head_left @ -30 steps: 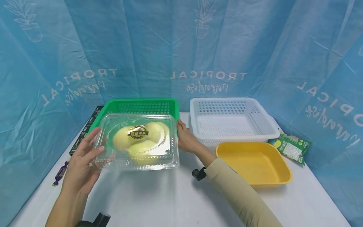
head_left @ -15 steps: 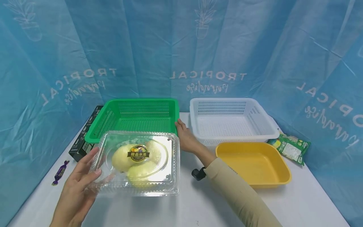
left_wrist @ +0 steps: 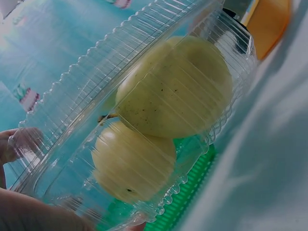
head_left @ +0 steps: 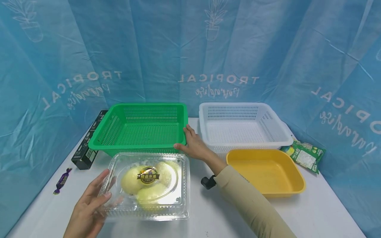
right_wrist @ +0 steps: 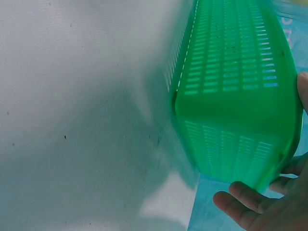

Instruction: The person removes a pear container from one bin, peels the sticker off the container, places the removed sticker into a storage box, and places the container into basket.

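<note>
My left hand (head_left: pixel 89 205) grips the left edge of a clear plastic fruit box (head_left: pixel 184 211). Its lid bears a black and gold label (head_left: pixel 148 176), and pale yellow pears (left_wrist: pixel 175 86) show through its walls. The box is held just in front of a green slotted basket (head_left: pixel 138 145). At that basket's front right corner is my right hand (head_left: pixel 194 145), its thumb by the front rim and its fingers along the right side. The right wrist view shows these fingers (right_wrist: pixel 248 197) fairly straight beside the basket's end.
A white basket (head_left: pixel 241 144) stands at the back right, with a yellow tray (head_left: pixel 266 191) before it. Beyond them lies a green snack packet (head_left: pixel 306 157). At left are a long black box (head_left: pixel 84 158) and a purple-wrapped candy (head_left: pixel 62 181). A blue curtain backs the table.
The fruit box has come down and toward me in my left hand, from in front of the green basket's opening to below its front rim. My right thumb has moved out to the basket's front rim.
</note>
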Demonstrator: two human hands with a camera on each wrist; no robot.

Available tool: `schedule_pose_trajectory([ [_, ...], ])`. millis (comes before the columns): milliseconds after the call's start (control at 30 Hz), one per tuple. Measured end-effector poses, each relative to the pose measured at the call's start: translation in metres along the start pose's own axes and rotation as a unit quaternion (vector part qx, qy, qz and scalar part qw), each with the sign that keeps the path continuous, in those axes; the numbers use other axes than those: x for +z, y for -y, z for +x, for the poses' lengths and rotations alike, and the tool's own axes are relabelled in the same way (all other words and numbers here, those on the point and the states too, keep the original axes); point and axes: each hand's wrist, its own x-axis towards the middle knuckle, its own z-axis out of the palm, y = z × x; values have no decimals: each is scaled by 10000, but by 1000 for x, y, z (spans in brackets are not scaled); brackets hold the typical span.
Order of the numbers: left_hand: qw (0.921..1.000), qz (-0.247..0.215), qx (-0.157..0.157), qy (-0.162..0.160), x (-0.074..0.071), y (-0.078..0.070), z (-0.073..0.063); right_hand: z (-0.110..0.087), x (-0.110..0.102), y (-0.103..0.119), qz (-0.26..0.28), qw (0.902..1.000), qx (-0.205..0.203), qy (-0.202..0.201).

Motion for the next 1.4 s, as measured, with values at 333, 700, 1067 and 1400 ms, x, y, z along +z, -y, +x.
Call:
schedule_pose_trajectory([
  [333,9988,266,-176,-384,2,16,2,0,-1,0,-17,10000,-35,-40],
  [700,9936,611,-653,-695,14,27,10,-1,0,1,108,9999,-27,-10],
  [1067,9863,789,-1155,-873,27,31,18,-2,-3,-2,359,9993,-54,23],
  [1400,9782,1081,-1483,-975,36,31,21,-6,-7,-5,484,9985,-243,15],
])
